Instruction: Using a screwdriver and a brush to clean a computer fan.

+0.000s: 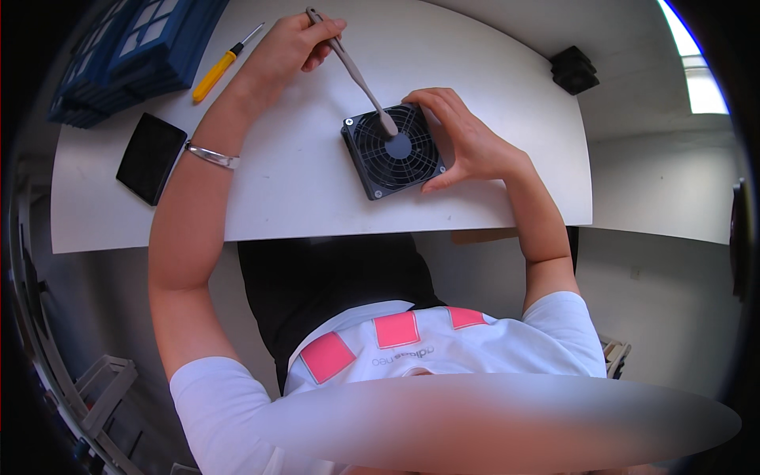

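Near the middle of the white table (285,182) lies a square black cooling fan (398,148). It has a round wire-like grille and silver screws at its corners. My right hand (471,142) is closed around the fan's right side, the fingers at its upper edge and the thumb by its lower right corner. At the upper left, my left hand (294,51) pinches a long, slim grey-brown brush-like tool (352,70) near its far end. The tool slants down to the right, its rounded tip over the grille; the underside of that tip is hidden.
A yellow-handled screwdriver (215,77) lies beyond my left forearm, with a black flat rectangular device (151,158) closer to me. Blue plastic bins (150,39) stand at the far left. Another dark fan-like block (574,70) sits at the table's right edge.
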A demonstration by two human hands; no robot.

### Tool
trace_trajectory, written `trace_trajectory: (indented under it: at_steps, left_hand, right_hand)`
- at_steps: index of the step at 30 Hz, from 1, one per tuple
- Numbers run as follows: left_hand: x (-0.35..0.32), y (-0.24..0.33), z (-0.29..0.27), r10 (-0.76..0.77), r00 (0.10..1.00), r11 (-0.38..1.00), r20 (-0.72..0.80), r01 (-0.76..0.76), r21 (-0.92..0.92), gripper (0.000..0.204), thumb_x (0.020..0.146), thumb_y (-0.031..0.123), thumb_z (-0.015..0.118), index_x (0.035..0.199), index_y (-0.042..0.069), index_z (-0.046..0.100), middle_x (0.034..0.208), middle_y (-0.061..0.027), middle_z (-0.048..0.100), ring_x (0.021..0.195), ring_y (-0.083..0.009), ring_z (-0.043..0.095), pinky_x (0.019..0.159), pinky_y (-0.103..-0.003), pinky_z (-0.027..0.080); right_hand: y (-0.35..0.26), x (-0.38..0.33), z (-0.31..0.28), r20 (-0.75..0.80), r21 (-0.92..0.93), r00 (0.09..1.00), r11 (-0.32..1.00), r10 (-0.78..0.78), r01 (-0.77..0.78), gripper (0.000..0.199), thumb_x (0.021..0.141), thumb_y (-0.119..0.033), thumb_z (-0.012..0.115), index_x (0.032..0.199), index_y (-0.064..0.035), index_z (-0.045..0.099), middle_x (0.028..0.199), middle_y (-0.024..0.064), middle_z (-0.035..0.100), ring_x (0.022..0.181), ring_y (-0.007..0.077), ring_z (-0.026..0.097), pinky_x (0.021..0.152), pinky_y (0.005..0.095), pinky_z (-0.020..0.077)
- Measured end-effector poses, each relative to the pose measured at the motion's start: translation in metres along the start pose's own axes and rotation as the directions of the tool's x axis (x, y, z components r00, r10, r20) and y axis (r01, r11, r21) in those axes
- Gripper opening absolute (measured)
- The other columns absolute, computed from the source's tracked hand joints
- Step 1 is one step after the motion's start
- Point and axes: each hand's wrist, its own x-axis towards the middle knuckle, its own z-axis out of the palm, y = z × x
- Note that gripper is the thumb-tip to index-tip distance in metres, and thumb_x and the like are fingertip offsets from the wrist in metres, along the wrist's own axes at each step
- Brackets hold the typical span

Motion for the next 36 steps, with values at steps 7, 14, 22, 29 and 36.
trace_trajectory:
  at_steps: [7, 14, 22, 29, 36]
  left_hand:
    - [0.016, -0.023, -0.017, 0.019, 1.0, 0.999, -0.002, -0.019, -0.047, 0.033, 0.096, 0.04, 0.064, 0.084, 0.009, 0.064, 0.063, 0.0045, 0.05, 0.055, -0.0038, 0.043, 0.052, -0.017, 0.032]
    - [-0.001, 0.002, 0.003, -0.011, 1.0, 1.0, 0.027, 0.011, 0.001, 0.031, 0.096, 0.038, 0.064, 0.084, 0.01, 0.064, 0.064, 0.0042, 0.051, 0.055, -0.0032, 0.044, 0.052, -0.018, 0.033]
    - [0.01, -0.01, -0.016, 0.0, 0.999, 0.998, -0.051, -0.003, -0.059, 0.032, 0.096, 0.039, 0.063, 0.084, 0.009, 0.064, 0.064, 0.0039, 0.052, 0.056, -0.0037, 0.044, 0.053, -0.018, 0.032]
    - [0.0, 0.001, -0.002, 0.032, 0.999, 0.999, -0.02, -0.032, 0.011, 0.031, 0.097, 0.037, 0.064, 0.083, 0.009, 0.064, 0.064, 0.0042, 0.052, 0.056, -0.0028, 0.044, 0.052, -0.018, 0.033]
    - [-0.003, 0.005, 0.003, -0.008, 1.0, 1.0, -0.016, 0.009, 0.025, 0.033, 0.096, 0.039, 0.063, 0.083, 0.009, 0.064, 0.062, 0.0043, 0.051, 0.056, -0.0035, 0.045, 0.052, -0.018, 0.033]
  right_hand:
    - [0.0, 0.002, 0.001, -0.023, 0.008, 1.0, 1.0, 0.012, -0.012, 0.113, 0.057, -0.055, 0.091, 0.142, -0.0028, 0.037, 0.139, 0.0184, 0.044, 0.132, 0.0365, 0.04, 0.114, 0.0451, 0.0367]
    - [0.001, 0.001, 0.0, -0.006, 0.004, 1.0, 1.0, 0.003, -0.003, 0.113, 0.057, -0.054, 0.091, 0.142, -0.0029, 0.037, 0.14, 0.0186, 0.044, 0.133, 0.0363, 0.039, 0.114, 0.0453, 0.0366]
    - [0.003, 0.0, 0.003, -0.014, -0.007, 1.0, 1.0, 0.013, -0.013, 0.12, 0.051, -0.054, 0.093, 0.145, -0.0075, 0.036, 0.143, 0.0166, 0.041, 0.135, 0.036, 0.039, 0.116, 0.046, 0.037]
    - [0.001, 0.0, 0.001, -0.001, -0.005, 0.999, 0.999, 0.033, -0.033, 0.119, 0.052, -0.053, 0.093, 0.146, -0.008, 0.035, 0.143, 0.0163, 0.041, 0.135, 0.036, 0.039, 0.116, 0.0465, 0.0369]
    - [0.001, 0.001, 0.002, -0.005, -0.004, 1.0, 1.0, 0.02, -0.02, 0.115, 0.058, -0.057, 0.089, 0.144, -0.0043, 0.036, 0.141, 0.0177, 0.044, 0.134, 0.0358, 0.039, 0.115, 0.0464, 0.0363]
